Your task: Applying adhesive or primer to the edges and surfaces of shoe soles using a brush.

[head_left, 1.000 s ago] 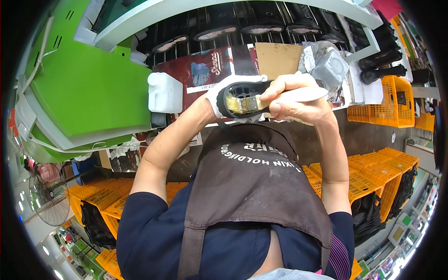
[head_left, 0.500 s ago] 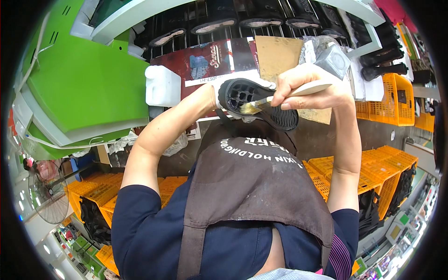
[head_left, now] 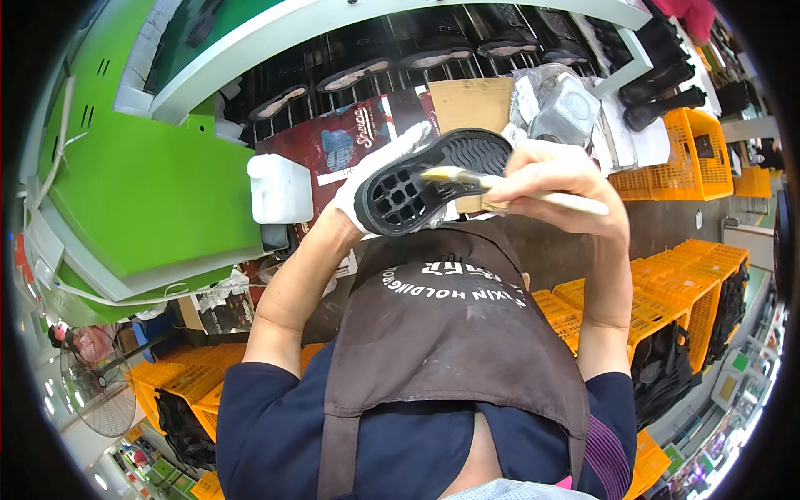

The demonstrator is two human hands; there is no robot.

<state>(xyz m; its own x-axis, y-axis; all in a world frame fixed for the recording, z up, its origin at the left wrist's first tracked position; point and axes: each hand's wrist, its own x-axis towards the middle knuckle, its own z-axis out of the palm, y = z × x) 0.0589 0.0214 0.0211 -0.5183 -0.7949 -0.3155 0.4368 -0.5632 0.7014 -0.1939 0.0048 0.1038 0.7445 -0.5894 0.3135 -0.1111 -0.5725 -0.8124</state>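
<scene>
A black shoe sole [head_left: 400, 196] is held up in front of my apron, its inner side with a square grid and wavy ridges facing me. My left hand [head_left: 357, 190], in a white glove, grips it from beneath and along its left edge; most of those fingers are hidden behind the sole. Bare and closed, my right hand [head_left: 557, 185] pinches a paintbrush [head_left: 575, 202] with a pale handle. Its yellowish bristles touch or hover just over the sole's middle, beside the grid; I cannot tell which.
A white plastic jug [head_left: 280, 190] stands left of my left hand, beside a green machine housing [head_left: 158, 183]. Behind the sole lie a brown cardboard sheet [head_left: 471, 104] and a bagged clear container [head_left: 567, 108]. Black shoes [head_left: 358, 71] line a rack beyond. Orange crates [head_left: 667, 287] stand to the right.
The sole has turned, so its ridged end now points up and right. The brush has swung round, its bristles moving up and its handle end tipping down. My gloved hand shows more.
</scene>
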